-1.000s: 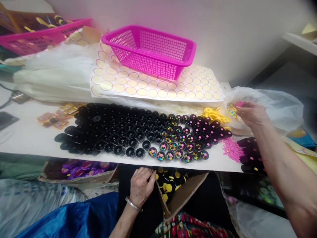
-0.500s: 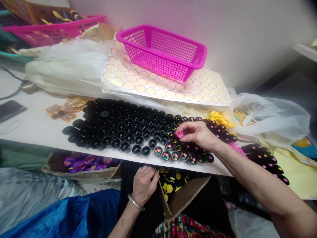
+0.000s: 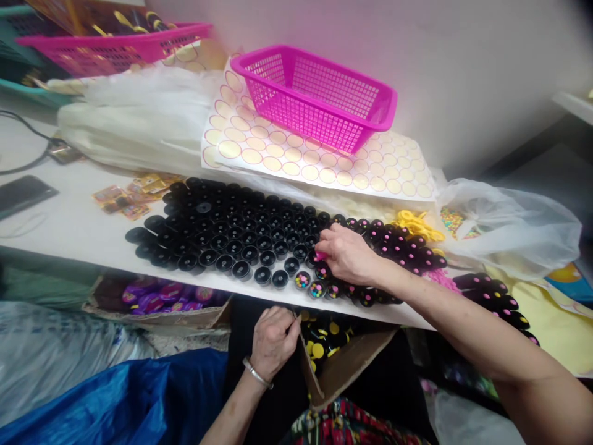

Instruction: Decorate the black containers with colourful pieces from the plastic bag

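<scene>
Several small black round caps (image 3: 231, 228) stand in rows on the white table (image 3: 69, 228); those toward the right hold coloured beads (image 3: 303, 281). My right hand (image 3: 347, 253) is over the filled caps with its fingers pinched on a small pink scoop (image 3: 321, 256), tipped down at a cap. My left hand (image 3: 273, 340), with a silver bangle at the wrist, is closed on the flap of a cardboard box (image 3: 345, 364) below the table edge. The box holds black and yellow pieces.
A pink mesh basket (image 3: 319, 99) sits on a sheet of round stickers (image 3: 324, 164) at the back. A clear bag of beads (image 3: 504, 216) and yellow rings (image 3: 417, 224) lie right. A phone (image 3: 23, 193), small packets (image 3: 125, 201) and a blue bag (image 3: 139, 395) are left.
My right hand came from the bead bag at the right to the caps, carrying the pink scoop, and has now lowered onto a cap. My left hand stayed on the box flap.
</scene>
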Tool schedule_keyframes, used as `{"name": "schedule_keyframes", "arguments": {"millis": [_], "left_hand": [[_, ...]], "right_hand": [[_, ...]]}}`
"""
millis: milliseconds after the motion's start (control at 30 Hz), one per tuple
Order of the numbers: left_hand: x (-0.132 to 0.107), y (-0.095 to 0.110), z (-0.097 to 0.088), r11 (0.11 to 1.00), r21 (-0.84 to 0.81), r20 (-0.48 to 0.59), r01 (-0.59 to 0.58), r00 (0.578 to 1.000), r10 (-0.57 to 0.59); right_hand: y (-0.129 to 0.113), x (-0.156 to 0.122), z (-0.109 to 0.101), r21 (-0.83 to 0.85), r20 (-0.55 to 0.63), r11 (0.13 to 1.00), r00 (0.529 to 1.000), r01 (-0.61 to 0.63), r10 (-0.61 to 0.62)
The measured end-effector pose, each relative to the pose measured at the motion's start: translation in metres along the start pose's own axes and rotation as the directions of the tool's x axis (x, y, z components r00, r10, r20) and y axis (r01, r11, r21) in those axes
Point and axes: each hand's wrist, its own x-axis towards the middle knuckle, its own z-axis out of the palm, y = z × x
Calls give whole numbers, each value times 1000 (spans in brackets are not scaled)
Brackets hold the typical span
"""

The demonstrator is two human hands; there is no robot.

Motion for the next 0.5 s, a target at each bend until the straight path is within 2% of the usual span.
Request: {"name": "schedule_keyframes", "arguments": {"millis": [167, 333, 433, 500], "left_hand": [[0, 0, 0, 1000, -5, 6, -5, 1000, 5], [0, -2, 1, 1000, 0, -5, -25, 1000, 25], [1, -3, 1, 999, -4, -23, -43, 999, 43], [2, -3, 0, 999, -6, -30, -51, 998, 51]], "right_hand": [[-10, 4, -4, -157, 46, 987, 998, 40, -33], [-12, -1, -14, -157, -9, 987, 999, 44, -46], [18, -19, -24, 38, -142, 998, 988, -51, 56], [59, -42, -26, 267, -253, 945, 933, -189, 257]]}}
